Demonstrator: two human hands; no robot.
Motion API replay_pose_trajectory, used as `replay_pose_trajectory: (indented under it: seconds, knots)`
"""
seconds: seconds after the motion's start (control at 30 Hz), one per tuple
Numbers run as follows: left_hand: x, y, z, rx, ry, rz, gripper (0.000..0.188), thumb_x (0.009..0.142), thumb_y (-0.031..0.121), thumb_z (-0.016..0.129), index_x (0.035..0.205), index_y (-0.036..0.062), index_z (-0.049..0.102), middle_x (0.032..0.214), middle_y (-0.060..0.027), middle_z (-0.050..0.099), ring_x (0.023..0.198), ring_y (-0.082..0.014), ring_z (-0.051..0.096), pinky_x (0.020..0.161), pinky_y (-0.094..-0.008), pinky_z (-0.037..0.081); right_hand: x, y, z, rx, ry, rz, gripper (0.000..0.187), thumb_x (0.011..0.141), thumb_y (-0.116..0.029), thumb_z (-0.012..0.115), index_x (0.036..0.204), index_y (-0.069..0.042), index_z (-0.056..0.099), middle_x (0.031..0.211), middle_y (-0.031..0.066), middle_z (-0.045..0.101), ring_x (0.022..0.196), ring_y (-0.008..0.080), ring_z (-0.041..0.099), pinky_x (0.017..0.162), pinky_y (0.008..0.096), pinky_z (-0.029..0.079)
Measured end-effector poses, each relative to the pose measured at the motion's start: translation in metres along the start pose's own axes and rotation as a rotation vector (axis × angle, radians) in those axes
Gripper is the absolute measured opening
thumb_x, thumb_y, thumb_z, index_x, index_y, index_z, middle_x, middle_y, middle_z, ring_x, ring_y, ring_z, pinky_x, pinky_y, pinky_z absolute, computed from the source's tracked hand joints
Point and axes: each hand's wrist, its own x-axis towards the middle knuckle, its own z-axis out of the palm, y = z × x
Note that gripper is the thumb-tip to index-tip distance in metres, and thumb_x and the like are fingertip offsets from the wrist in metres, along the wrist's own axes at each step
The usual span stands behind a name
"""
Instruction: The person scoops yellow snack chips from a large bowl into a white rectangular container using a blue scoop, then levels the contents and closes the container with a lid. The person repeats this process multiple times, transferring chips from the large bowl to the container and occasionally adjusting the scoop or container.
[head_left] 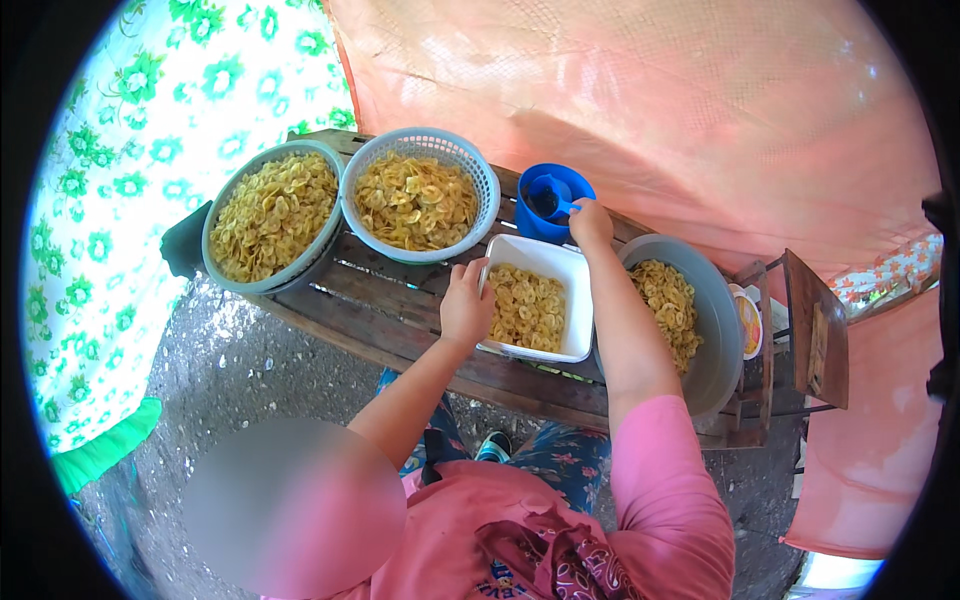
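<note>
My right hand is closed on the handle of a small blue scoop, whose bowl sits inside a blue container with dark contents. Closer to me stands a white square tub, partly filled with thin yellow banana chips. My left hand grips this tub at its left rim. Under my right forearm a grey basin also holds chips; the arm hides part of it.
Left along the slatted wooden bench stand a heaped grey-green basin and a pale perforated basket, both with chips. A round tub with a colourful label sits at the right end. A peach tarp hangs behind.
</note>
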Motion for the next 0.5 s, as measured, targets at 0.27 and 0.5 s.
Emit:
replay_pose_trajectory:
  seconds: [0.27, 0.5]
  knots:
    - [0.001, 0.0, 0.001, -0.017, 0.004, -0.008, 0.036, 0.085, 0.009, 0.057, 0.12, 0.0126, 0.054, 0.107, -0.0162, 0.053, 0.092, -0.0399, 0.058, 0.078, -0.0472, 0.049, -0.024, 0.027, -0.05, 0.802, -0.142, 0.174, 0.022, 0.088, -0.015, 0.065, 0.104, -0.001, 0.068, 0.076, -0.0003, 0.059, 0.063, 0.0086, 0.045, 0.058, 0.0247, 0.036]
    - [0.001, -0.003, 0.003, -0.026, 0.009, 0.015, 0.034, 0.086, 0.01, 0.056, 0.12, 0.0118, 0.054, 0.108, -0.018, 0.055, 0.093, -0.0415, 0.058, 0.08, -0.0473, 0.049, -0.109, 0.012, -0.111, 0.488, -0.06, 0.006, 0.02, 0.087, -0.013, 0.065, 0.102, -0.001, 0.068, 0.09, 0.0132, 0.067, 0.085, 0.0215, 0.062, 0.078, 0.0327, 0.046]
